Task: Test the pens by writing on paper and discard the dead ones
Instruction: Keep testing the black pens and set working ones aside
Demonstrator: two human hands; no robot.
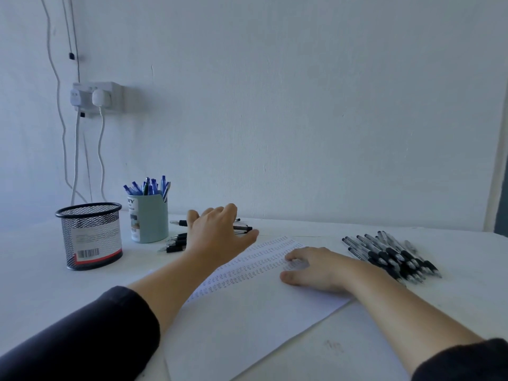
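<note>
Head view looks down over a white bench (453, 312) set against a pale wall. A sheet of paper (247, 320) lies slanted across the middle of the bench, with rows of small pen marks filling its far part. The left hand (217, 229) reaches forward past the far edge of the paper and lies over a small scatter of black pens (176, 244), with its fingers spread and fairly straight; whether any fingertip grips a pen beneath the palm cannot be told, since the hand hides that spot. Some of those pens show to the left of the wrist and others poke out to the right of the knuckles. The right hand (316, 266) rests palm down on the paper near its right edge, fingers relaxed and holding nothing, with the fingertips on the written rows. Just right of that hand, a large heap of black-gripped pens (393, 254) lies on the bench, all pointing roughly the same way. On the left side stands a black mesh cup (90, 235) with a barcode label, and just beside it to the right stands a pale teal pen holder (149, 218) packed with upright blue pens (149, 185). Both arms wear dark sleeves (82, 339) pushed up the forearm. On the wall at upper left, a socket (96, 97) holds white plugs, with cables hanging down.
</note>
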